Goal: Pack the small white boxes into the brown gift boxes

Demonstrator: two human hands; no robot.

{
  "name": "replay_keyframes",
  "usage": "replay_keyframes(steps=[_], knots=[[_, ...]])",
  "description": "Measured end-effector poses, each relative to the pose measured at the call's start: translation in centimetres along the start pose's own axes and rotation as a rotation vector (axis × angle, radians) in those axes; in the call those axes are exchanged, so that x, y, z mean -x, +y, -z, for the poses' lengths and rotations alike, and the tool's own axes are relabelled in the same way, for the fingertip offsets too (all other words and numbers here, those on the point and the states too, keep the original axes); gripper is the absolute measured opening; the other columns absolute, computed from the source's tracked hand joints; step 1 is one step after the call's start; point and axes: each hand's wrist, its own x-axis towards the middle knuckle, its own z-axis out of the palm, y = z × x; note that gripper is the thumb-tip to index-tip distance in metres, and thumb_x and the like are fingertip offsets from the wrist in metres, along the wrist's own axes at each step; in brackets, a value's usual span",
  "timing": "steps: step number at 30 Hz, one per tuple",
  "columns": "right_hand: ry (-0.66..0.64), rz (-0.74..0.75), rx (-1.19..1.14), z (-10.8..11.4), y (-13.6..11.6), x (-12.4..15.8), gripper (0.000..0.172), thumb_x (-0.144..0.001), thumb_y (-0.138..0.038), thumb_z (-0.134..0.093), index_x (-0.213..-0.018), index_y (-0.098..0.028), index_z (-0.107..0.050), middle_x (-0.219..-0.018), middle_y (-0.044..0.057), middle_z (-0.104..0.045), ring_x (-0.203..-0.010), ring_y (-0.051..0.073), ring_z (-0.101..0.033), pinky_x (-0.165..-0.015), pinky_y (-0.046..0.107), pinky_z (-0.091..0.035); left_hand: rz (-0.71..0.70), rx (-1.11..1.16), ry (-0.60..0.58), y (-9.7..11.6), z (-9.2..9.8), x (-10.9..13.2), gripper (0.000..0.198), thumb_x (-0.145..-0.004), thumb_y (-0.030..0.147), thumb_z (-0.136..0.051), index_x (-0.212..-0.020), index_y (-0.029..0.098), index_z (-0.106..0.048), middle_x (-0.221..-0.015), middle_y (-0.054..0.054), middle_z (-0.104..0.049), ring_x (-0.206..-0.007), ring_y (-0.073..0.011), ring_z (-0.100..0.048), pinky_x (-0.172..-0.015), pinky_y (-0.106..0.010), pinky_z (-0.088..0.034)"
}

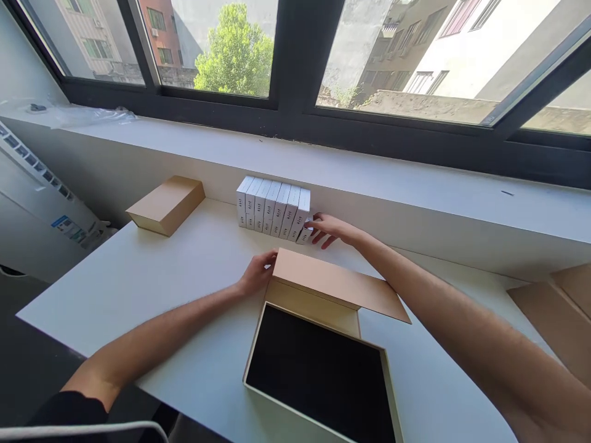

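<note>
An opened brown cardboard box (318, 277) lies on the white table, its lid folded back and its inside lined in black. My left hand (258, 271) is at the far left corner of the lid, fingers curled against its edge and partly hidden. Beyond the box, several small white boxes (272, 208) stand stacked in a row against the wall. My right hand (329, 230) reaches to the right end of that row, fingers spread, with the fingertips at the last white boxes. Whether it grips one is not clear; the fingers look apart.
A closed brown box (167, 204) sits at the table's back left. Another open cardboard box (554, 307) is at the far right. A window sill (369, 178) runs behind the table, with clear plastic wrap (92, 115) at its left. A white appliance (41, 203) stands left of the table.
</note>
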Motion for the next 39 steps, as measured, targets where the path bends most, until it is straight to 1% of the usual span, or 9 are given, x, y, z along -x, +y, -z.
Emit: replay_keyframes(steps=[6,9,13,17,20,23,29,33,39], knots=[[0.131,0.001,0.025,0.2,1.6,0.0,0.063,-0.076,-0.025,-0.075,-0.133,-0.016,-0.050,-0.131,0.020,-0.059,-0.099,0.029,-0.067,-0.050,0.031,-0.063,-0.025,-0.008,-0.008,-0.4,0.0,0.0,0.026,-0.085,0.010,-0.051,-0.105,0.016,-0.066,-0.098,-0.005,-0.078,-0.093,-0.0176,-0.073,-0.075,-0.022,-0.052],[0.201,0.036,-0.007,1.0,2.7,1.5,0.054,-0.076,-0.023,-0.074,-0.127,-0.016,-0.056,-0.124,0.018,-0.063,-0.100,0.029,-0.066,-0.050,0.030,-0.062,-0.050,-0.027,0.005,-0.6,0.0,0.0,0.028,-0.085,0.009,-0.050,-0.105,0.016,-0.067,-0.098,-0.004,-0.078,-0.091,-0.0172,-0.073,-0.076,-0.022,-0.052],[0.314,0.115,-0.096,3.6,3.6,7.0,0.049,-0.085,-0.030,-0.067,-0.131,-0.019,-0.054,-0.110,0.012,-0.069,-0.090,0.023,-0.068,-0.059,0.032,-0.064,-0.056,-0.050,0.012,-0.8,0.2,0.0,0.028,-0.084,0.009,-0.049,-0.105,0.016,-0.067,-0.097,-0.004,-0.078,-0.090,-0.0174,-0.073,-0.078,-0.023,-0.053],[0.469,0.375,-0.287,4.4,3.0,15.8,0.043,-0.081,-0.046,-0.075,-0.120,-0.031,-0.064,-0.103,0.004,-0.071,-0.080,0.020,-0.066,-0.062,0.033,-0.061,-0.042,-0.086,0.027,-0.6,0.5,0.0,0.028,-0.085,0.012,-0.049,-0.105,0.016,-0.067,-0.098,-0.005,-0.078,-0.092,-0.0185,-0.073,-0.079,-0.024,-0.052],[0.411,0.430,-0.279,1.4,2.4,21.9,0.041,-0.072,-0.054,-0.082,-0.105,-0.031,-0.073,-0.090,0.002,-0.072,-0.073,0.018,-0.064,-0.060,0.031,-0.057,-0.036,-0.108,0.046,-0.6,0.7,0.0,0.025,-0.086,0.014,-0.050,-0.105,0.016,-0.067,-0.097,-0.005,-0.077,-0.092,-0.0187,-0.072,-0.079,-0.025,-0.052],[0.164,0.355,-0.108,-3.9,3.0,24.9,0.041,-0.077,-0.058,-0.075,-0.106,-0.030,-0.075,-0.095,0.003,-0.074,-0.078,0.020,-0.067,-0.062,0.031,-0.055,-0.028,-0.128,0.063,-0.6,0.7,0.2,0.024,-0.086,0.016,-0.052,-0.105,0.016,-0.067,-0.095,-0.004,-0.077,-0.091,-0.0184,-0.071,-0.079,-0.024,-0.052],[-0.185,0.187,-0.055,-12.5,5.6,22.6,0.040,-0.089,-0.047,-0.059,-0.121,-0.024,-0.070,-0.108,0.006,-0.073,-0.069,0.019,-0.069,-0.071,0.038,-0.059,-0.070,-0.174,0.099,-0.4,0.8,0.7,0.024,-0.086,0.018,-0.055,-0.106,0.016,-0.067,-0.093,-0.005,-0.077,-0.091,-0.0197,-0.070,-0.077,-0.026,-0.052],[-0.160,0.344,0.094,-14.8,4.6,21.6,0.036,-0.090,-0.031,-0.057,-0.122,-0.022,-0.070,-0.136,0.009,-0.063,-0.125,0.028,-0.059,-0.108,0.043,-0.046,-0.067,-0.190,0.112,-0.4,0.8,0.6,0.023,-0.087,0.020,-0.055,-0.106,0.015,-0.067,-0.089,-0.005,-0.077,-0.083,-0.0192,-0.069,-0.075,-0.026,-0.052],[-0.284,0.367,0.073,-15.8,3.4,21.8,0.054,-0.097,-0.042,-0.050,-0.149,-0.024,-0.048,-0.147,0.008,-0.056,-0.129,0.026,-0.057,-0.104,0.041,-0.050,0.009,-0.159,0.110,-0.7,0.8,0.2,0.023,-0.088,0.027,-0.058,-0.107,0.016,-0.066,-0.087,-0.004,-0.076,-0.085,-0.0203,-0.069,-0.069,-0.024,-0.051]])
